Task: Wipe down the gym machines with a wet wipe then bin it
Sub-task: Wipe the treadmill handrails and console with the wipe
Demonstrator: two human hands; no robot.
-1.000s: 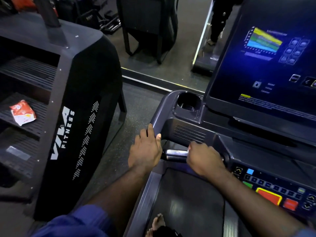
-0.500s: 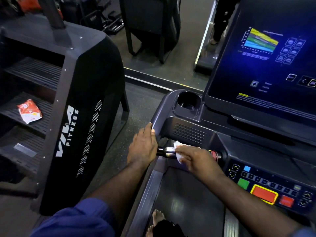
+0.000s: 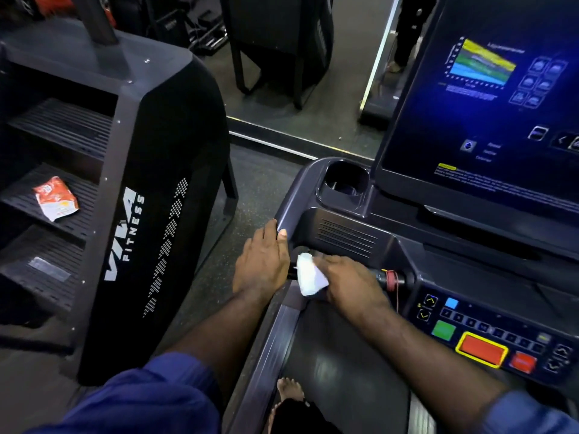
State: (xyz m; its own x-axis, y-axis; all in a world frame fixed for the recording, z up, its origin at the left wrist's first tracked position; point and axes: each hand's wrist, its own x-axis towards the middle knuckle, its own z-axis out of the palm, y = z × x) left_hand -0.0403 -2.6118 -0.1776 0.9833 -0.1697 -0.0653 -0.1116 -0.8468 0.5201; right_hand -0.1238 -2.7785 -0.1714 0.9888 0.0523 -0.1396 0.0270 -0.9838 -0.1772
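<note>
Right hand (image 3: pixel 351 281) grips wet wipe (image 3: pixel 308 275) around handlebar (image 3: pixel 378 275).

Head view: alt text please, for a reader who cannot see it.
The right hand holds a white wet wipe against the treadmill handlebar, below the lit screen. The left hand rests on the left edge of the console.

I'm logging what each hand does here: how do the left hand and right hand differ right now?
The left hand lies with fingers straight on the side rail; the right hand curls its fingers over the handlebar. The left hand holds nothing; the right hand presses a white wet wipe against that bar. Both are bare and touch the same treadmill.
</note>
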